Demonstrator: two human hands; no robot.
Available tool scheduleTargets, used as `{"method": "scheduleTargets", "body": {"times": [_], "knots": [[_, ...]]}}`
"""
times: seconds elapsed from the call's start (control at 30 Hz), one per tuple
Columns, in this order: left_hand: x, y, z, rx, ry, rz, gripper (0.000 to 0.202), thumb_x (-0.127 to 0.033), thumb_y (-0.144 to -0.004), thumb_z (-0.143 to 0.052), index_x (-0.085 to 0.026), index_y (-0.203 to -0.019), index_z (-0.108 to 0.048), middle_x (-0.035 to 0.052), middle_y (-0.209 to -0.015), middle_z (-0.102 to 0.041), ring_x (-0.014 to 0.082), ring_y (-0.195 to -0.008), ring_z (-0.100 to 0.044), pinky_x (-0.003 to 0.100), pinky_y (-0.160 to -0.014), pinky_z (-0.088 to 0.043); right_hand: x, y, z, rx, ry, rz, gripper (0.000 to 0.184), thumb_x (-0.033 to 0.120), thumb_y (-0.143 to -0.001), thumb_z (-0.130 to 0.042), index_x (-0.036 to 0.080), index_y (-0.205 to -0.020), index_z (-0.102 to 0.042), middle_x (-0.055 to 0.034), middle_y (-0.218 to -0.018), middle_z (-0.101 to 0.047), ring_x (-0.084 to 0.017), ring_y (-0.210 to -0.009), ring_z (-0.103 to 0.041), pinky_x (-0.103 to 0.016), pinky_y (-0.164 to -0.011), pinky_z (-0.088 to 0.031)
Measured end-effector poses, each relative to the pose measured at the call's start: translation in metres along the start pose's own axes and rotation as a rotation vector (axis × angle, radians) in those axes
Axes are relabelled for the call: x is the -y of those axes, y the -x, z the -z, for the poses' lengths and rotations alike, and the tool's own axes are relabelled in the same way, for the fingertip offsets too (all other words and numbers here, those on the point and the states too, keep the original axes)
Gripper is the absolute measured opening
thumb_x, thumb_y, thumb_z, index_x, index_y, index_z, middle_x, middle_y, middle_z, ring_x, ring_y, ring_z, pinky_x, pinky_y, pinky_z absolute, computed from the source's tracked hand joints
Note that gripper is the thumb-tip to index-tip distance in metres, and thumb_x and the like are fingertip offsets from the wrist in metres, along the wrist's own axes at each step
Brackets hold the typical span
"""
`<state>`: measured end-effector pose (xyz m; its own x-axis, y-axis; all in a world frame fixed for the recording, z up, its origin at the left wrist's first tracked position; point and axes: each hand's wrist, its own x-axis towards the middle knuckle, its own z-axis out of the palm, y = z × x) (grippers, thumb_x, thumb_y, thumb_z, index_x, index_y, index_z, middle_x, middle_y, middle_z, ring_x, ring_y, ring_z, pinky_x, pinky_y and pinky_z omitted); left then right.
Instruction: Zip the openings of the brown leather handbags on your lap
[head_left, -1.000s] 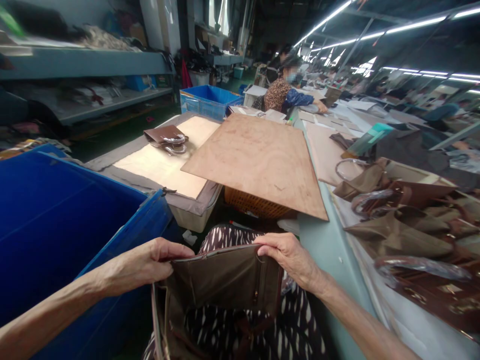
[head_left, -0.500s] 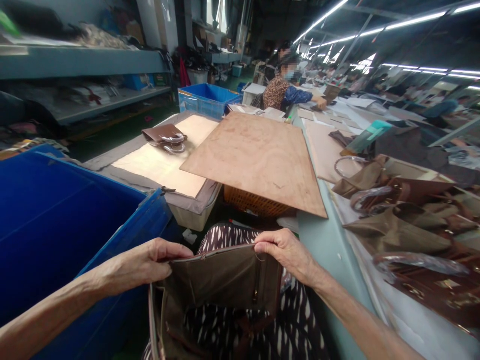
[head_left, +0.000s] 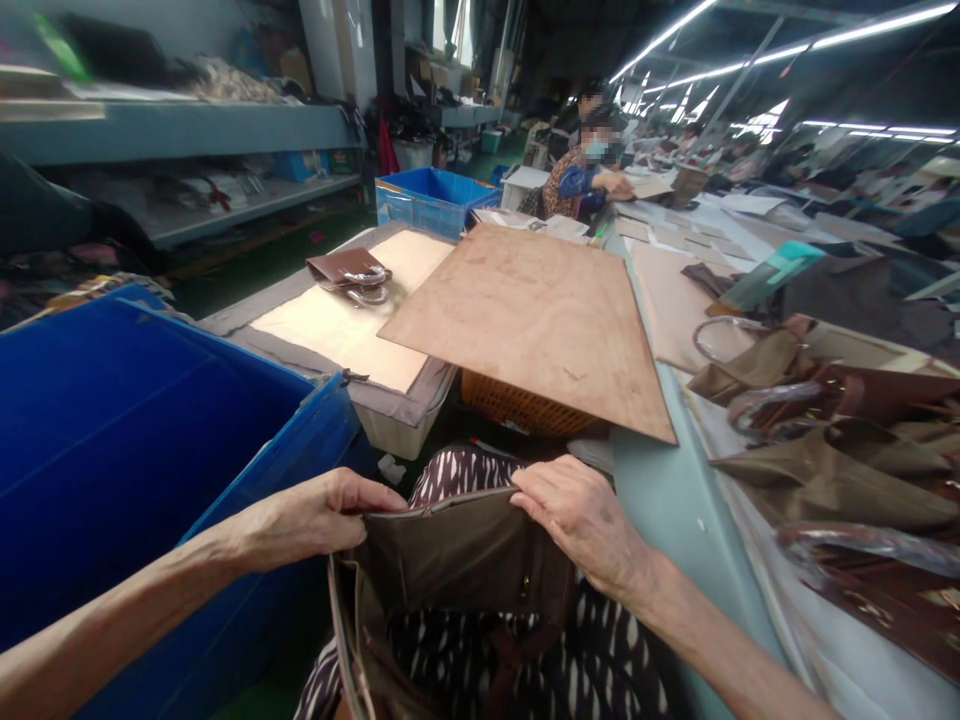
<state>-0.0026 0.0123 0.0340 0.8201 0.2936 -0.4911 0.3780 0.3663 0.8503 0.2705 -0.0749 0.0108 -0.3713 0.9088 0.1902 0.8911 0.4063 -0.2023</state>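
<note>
An olive-brown handbag lining with a zipped pocket hangs between my hands over my patterned lap. My left hand pinches its upper edge at the left, thumb inside and fingers over the rim. At the right end of the same edge, my right hand grips with its fingers bent over the rim. The edge is stretched nearly straight between them. The lower part of the bag falls out of sight below, partly dark.
To the left stands a large blue bin. Ahead lie a wooden board and a brown handbag. Several brown bags with wrapped handles crowd the right-hand table. A masked co-worker sits farther back.
My right hand has curled further over the bag's edge, covering more of its right corner. The whole scene has shifted slightly right in view. My left hand keeps its pinch.
</note>
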Motion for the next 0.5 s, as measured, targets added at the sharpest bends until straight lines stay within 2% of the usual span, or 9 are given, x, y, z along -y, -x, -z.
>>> {"method": "scheduleTargets", "body": {"times": [0.27, 0.4, 0.5], "knots": [[0.003, 0.001, 0.001, 0.004, -0.012, 0.004, 0.048, -0.008, -0.063, -0.043, -0.014, -0.106, -0.063, 0.0009, -0.096, -0.068, 0.0215, -0.091, -0.062, 0.025, -0.081, -0.047, 0.015, -0.013, -0.006, 0.02, 0.035, 0.026, 0.014, 0.025, -0.089, -0.049, 0.017, -0.091, -0.06, -0.0033, -0.078, -0.063, -0.017, -0.071, -0.054, -0.029, -0.066, -0.035], [0.002, 0.002, 0.003, 0.004, -0.058, -0.026, 0.045, -0.01, -0.064, -0.044, -0.014, -0.103, -0.064, 0.0012, -0.098, -0.067, 0.0232, -0.093, -0.06, 0.027, -0.081, -0.047, 0.029, -0.023, -0.008, 0.053, -0.027, 0.052, 0.008, 0.022, -0.086, -0.053, 0.018, -0.084, -0.06, -0.0018, -0.076, -0.063, -0.016, -0.069, -0.053, -0.027, -0.063, -0.033], [0.001, 0.003, 0.004, -0.021, -0.129, -0.026, 0.043, -0.01, -0.064, -0.044, -0.013, -0.101, -0.065, 0.0015, -0.098, -0.067, 0.0227, -0.092, -0.06, 0.026, -0.081, -0.047, 0.035, -0.03, -0.008, 0.074, -0.061, 0.037, 0.012, 0.022, -0.086, -0.054, 0.019, -0.076, -0.058, 0.0005, -0.071, -0.062, -0.015, -0.065, -0.052, -0.027, -0.06, -0.031]]}}
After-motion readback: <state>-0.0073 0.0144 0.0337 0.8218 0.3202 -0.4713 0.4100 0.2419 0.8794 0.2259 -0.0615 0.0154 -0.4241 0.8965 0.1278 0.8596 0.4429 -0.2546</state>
